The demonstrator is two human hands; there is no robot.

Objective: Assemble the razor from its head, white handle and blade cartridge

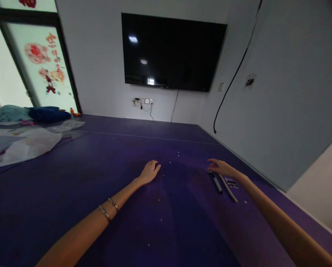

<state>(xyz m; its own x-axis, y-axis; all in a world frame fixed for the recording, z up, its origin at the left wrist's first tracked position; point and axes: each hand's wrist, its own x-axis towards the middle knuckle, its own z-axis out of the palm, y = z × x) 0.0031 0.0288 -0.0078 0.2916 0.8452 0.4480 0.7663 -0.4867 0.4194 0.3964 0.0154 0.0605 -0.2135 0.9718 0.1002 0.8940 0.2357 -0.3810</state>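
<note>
My left hand lies low over the purple tabletop, fingers stretched and holding nothing. Two bracelets circle that wrist. Farther right, my right hand hovers over a few slender items, its fingers curved and apart. Just below it lies a dark tool with a grey strip, perhaps a utility knife. Beside that is a long, slightly bent pale strip, its far end under the hand. A small dark flat packet lies by the wrist. Whether the fingertips touch any of these is unclear.
Clear plastic sheeting and bundled blue cloth lie at the left. A black cable hangs along the right wall to near the table edge. A television hangs on the back wall. White specks dot the table.
</note>
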